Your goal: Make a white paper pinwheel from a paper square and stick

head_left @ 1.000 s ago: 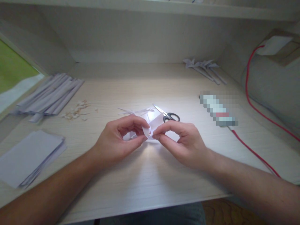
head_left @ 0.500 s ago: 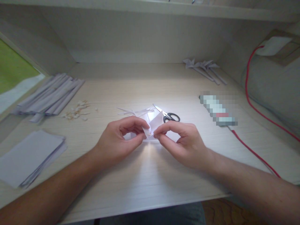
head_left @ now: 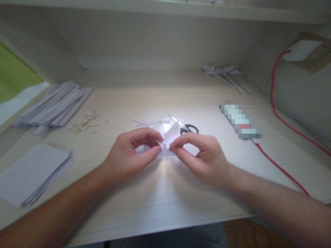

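Between my two hands stands a white sheet of paper (head_left: 172, 134) with a raised corner and a curled flap, brightly lit. My left hand (head_left: 136, 148) pinches the curled flap between thumb and forefinger. With thumb and index finger together, my right hand (head_left: 199, 155) grips the paper's other side, close to my left fingertips. A tiny yellowish piece shows at the paper's centre, too small to name. Just behind my hands lie scissors (head_left: 190, 129) with black handles and thin white paper strips (head_left: 147, 123).
At left lie rolled paper sticks (head_left: 55, 106), small cotton-tipped pieces (head_left: 84, 123) and a stack of paper (head_left: 36, 172). Paper pinwheels on sticks (head_left: 224, 75) rest at the back right. A pixelated flat device (head_left: 239, 120) has a red cable (head_left: 281, 168). A shelf edge (head_left: 165, 12) runs overhead.
The paper has shifted slightly, its raised corner tipping a little left, and the flap under my left fingers has turned a little. Both hands keep nearly the same place.
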Action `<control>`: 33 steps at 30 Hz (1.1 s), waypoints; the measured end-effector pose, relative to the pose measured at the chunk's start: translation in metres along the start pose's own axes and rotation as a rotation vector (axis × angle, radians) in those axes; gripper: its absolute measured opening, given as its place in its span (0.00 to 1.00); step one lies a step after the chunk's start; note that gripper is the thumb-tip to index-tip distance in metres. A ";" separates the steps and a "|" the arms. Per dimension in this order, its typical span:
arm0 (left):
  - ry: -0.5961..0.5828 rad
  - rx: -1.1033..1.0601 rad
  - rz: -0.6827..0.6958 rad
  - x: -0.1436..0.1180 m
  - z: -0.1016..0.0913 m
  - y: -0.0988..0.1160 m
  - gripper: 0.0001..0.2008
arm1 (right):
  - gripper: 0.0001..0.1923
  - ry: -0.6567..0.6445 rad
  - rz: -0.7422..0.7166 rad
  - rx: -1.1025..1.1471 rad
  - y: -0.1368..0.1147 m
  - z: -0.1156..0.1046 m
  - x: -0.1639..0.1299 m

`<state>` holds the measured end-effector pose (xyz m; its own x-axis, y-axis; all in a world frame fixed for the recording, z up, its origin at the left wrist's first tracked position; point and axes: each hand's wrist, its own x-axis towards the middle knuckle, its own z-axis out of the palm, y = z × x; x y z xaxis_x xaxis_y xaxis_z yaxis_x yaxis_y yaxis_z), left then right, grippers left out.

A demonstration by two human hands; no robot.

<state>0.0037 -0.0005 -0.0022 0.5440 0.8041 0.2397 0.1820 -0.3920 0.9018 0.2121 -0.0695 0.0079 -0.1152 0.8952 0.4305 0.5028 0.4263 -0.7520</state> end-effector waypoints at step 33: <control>0.034 -0.104 0.027 -0.003 0.008 0.003 0.15 | 0.10 -0.066 0.090 0.163 0.003 0.002 0.001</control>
<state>0.0093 -0.0082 -0.0030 0.5193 0.8092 0.2749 0.0809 -0.3667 0.9268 0.2118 -0.0671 0.0047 -0.1350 0.9349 0.3282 0.3688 0.3548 -0.8591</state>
